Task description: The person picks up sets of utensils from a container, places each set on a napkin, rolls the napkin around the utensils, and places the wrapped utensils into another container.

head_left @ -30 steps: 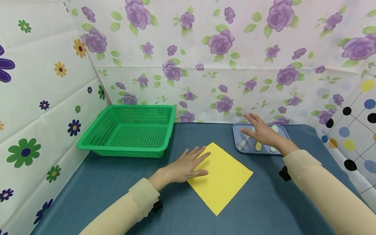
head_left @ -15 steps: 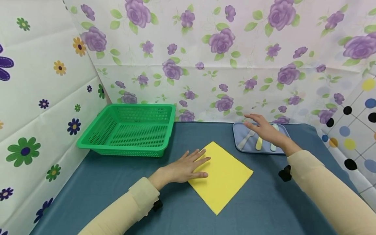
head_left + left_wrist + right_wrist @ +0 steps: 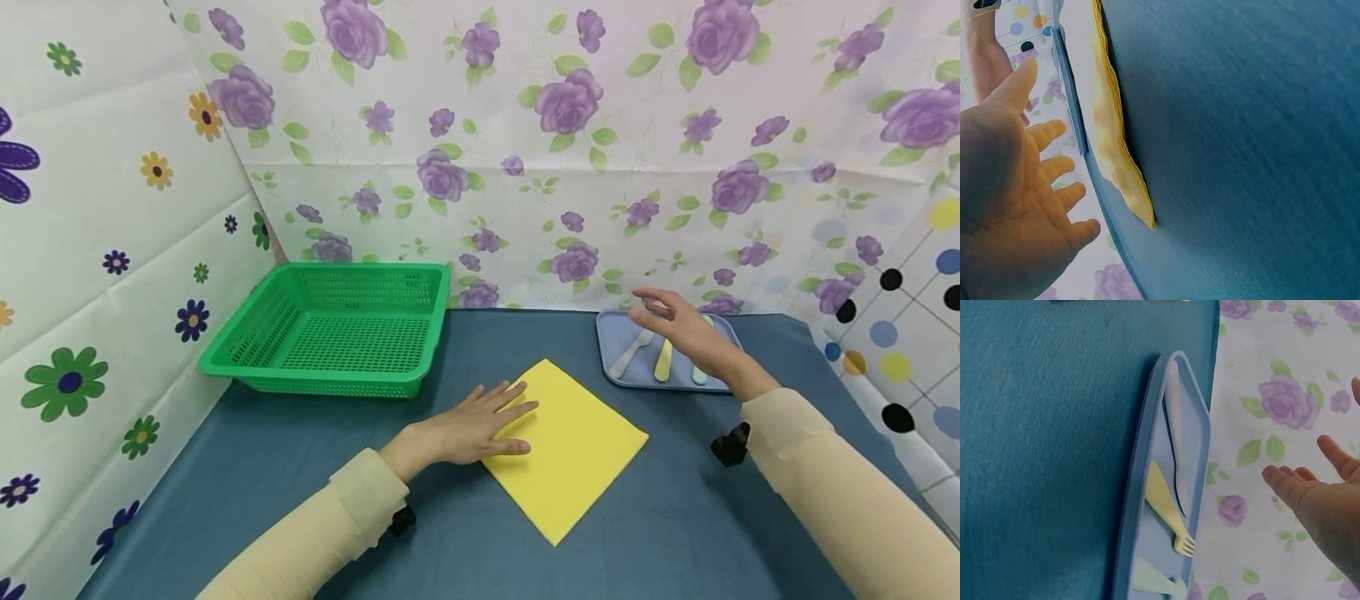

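My left hand (image 3: 468,429) hovers with spread fingers over the left corner of a folded yellow cloth (image 3: 570,450). A gap shows between its palm and the cloth (image 3: 1107,106) in the left wrist view. Farther right, my right hand (image 3: 686,333) is raised over a blue tray (image 3: 615,325), its fingers loosely bent around nothing. On the tray lie a whitish knife (image 3: 1175,425), a yellow fork (image 3: 1165,500) and a pale mint spoon (image 3: 1154,578). From the head view, that hand covers the far ends of the fork and spoon.
A green perforated basket (image 3: 315,385) stands at the back left of the blue-covered table (image 3: 465,533). Floral sheeting (image 3: 510,208) rises behind the table, with patterned sheets along both sides. A dark wrist device (image 3: 731,446) sits under the right sleeve.
My right hand has drifted slightly right, and its fingers have bent a little more, uncovering more of the knife and fork. My left hand and the cloth stay in place.
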Demonstrator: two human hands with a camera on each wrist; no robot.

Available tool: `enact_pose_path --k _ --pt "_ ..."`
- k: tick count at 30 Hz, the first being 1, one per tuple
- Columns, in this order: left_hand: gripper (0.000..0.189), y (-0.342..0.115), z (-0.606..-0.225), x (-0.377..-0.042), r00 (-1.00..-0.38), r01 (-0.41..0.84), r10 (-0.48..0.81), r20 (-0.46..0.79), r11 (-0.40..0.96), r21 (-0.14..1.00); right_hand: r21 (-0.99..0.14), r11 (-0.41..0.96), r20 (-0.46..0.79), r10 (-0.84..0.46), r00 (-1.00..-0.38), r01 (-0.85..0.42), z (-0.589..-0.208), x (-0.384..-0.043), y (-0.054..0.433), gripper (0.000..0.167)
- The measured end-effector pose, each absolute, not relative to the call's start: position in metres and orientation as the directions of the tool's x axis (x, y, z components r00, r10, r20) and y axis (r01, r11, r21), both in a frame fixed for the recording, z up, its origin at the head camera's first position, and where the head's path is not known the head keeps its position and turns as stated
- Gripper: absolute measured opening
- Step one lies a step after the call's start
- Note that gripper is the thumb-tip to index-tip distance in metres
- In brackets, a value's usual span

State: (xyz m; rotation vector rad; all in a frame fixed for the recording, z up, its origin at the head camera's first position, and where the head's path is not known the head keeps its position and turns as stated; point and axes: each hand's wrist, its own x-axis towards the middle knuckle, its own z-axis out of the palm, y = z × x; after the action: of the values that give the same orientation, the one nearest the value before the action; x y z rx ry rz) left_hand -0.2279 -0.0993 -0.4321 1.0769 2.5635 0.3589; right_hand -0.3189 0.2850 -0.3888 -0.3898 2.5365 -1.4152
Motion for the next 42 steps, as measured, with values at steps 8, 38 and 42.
enact_pose_path --k 8,38,42 --pt "0.076 -0.1 -0.431 -0.227 -0.649 0.629 0.727 -0.223 0.678 0.382 -0.888 0.451 -0.052 -0.291 -0.955 -0.088 -0.391 -0.314 0.286 0.075" --pt "0.074 -0.107 -0.437 -0.225 -0.583 0.708 0.782 -0.221 0.622 0.335 -0.956 0.291 -0.102 -0.24 -0.965 0.029 -0.413 -0.301 0.279 0.076" --pt "0.074 -0.11 -0.439 -0.223 -0.565 0.725 0.796 -0.218 0.605 0.328 -0.955 0.294 -0.112 -0.228 -0.967 0.041 -0.417 -0.301 0.277 0.076"
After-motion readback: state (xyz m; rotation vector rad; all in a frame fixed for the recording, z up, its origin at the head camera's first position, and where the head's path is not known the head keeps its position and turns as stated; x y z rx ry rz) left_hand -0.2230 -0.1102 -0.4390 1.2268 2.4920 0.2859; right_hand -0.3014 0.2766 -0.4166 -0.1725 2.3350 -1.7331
